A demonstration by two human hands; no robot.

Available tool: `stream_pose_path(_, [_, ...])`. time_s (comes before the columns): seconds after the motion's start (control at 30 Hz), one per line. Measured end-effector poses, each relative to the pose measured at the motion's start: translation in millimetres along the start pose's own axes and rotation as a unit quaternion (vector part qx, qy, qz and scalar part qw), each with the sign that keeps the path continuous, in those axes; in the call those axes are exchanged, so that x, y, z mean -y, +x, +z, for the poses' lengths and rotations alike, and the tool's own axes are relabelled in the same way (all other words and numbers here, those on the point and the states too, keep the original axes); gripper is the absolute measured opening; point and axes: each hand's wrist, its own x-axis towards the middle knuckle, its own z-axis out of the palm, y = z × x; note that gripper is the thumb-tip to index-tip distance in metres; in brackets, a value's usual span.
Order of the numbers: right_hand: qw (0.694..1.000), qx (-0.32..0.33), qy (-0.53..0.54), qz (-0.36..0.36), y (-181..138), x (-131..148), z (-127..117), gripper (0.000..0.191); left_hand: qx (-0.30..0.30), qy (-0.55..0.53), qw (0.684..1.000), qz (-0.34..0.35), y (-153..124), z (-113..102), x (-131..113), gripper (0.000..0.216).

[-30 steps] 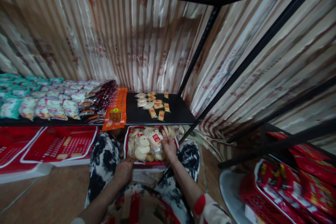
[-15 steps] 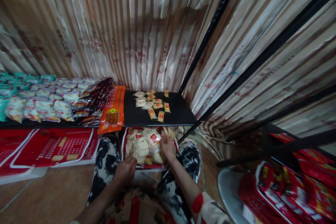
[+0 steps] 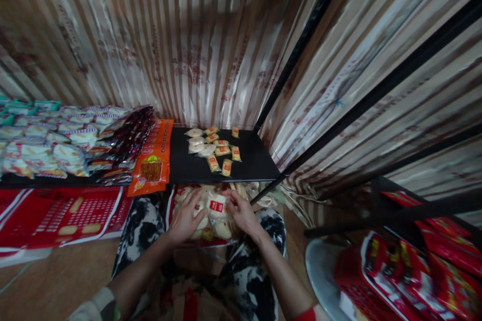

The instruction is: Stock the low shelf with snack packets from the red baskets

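Between my knees is a red basket with a white rim (image 3: 169, 210), full of pale round snacks in clear wrappers. My right hand (image 3: 243, 215) pinches the right edge of a clear snack packet with a red label (image 3: 217, 206), tilted up above the others. On the left side of the basket, my left hand (image 3: 185, 218) lies over the wrapped snacks, fingers stretched out and apart. On the black shelf (image 3: 256, 163) beyond, several small yellow packets with red labels (image 3: 226, 167) lie loosely beside a few pale round packets (image 3: 196, 132).
Orange snack bags (image 3: 152, 160), dark packets and rows of white packets (image 3: 70, 158) fill the shelf's left. Below them sits a red basket (image 3: 94, 210). Black shelf posts (image 3: 293, 50) slant along the right. Red bags (image 3: 417, 273) fill a basket at lower right.
My left hand has moved forward from the basket's near edge and spread over the snacks. My right hand stays at the red-labelled packet, which has shifted slightly. The view has shifted a little.
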Motion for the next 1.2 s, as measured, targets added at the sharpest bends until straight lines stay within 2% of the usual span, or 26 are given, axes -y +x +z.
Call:
stream_pose_path(0.1, [0.997, 0.068, 0.011, -0.018, 1, 20, -7, 0.027, 0.047, -0.023, 0.999, -0.003, 13, -9, -15, 0.059])
stream_pose_path(0.23, [0.994, 0.077, 0.077, -0.026, 9, 35, -6, 0.033, 0.056, -0.037, 0.998, -0.008, 20, -15, -19, 0.039])
stream_pose_path(0.37, [0.979, 0.017, 0.203, 0.014, 26, 29, 0, 0.048, -0.006, -0.113, 0.992, -0.051, 28, -19, -10, 0.030])
stream_pose_path(0.47, [0.961, -0.027, 0.272, 0.049, 38, 22, 5, 0.055, -0.057, -0.199, 0.972, -0.110, 42, -24, 0, 0.030])
stream_pose_path(0.6, [0.947, -0.018, 0.311, 0.081, 55, 25, 14, 0.055, -0.100, -0.328, 0.923, -0.176, 62, -30, 9, 0.038])
stream_pose_path(0.73, [0.951, -0.007, 0.297, 0.092, 77, 38, 28, 0.050, -0.134, -0.382, 0.886, -0.225, 79, -36, 13, 0.041])
stream_pose_path(0.9, [0.959, -0.009, 0.270, 0.084, 115, 53, 40, 0.045, -0.138, -0.377, 0.882, -0.248, 102, -46, 19, 0.039])
stream_pose_path(1.03, [0.962, -0.024, 0.263, 0.075, 149, 57, 40, 0.041, -0.134, -0.302, 0.912, -0.242, 123, -56, 31, 0.035])
stream_pose_path(1.2, [0.971, -0.042, 0.227, 0.060, 195, 55, 38, 0.030, -0.183, -0.141, 0.949, -0.215, 142, -66, 42, 0.037])
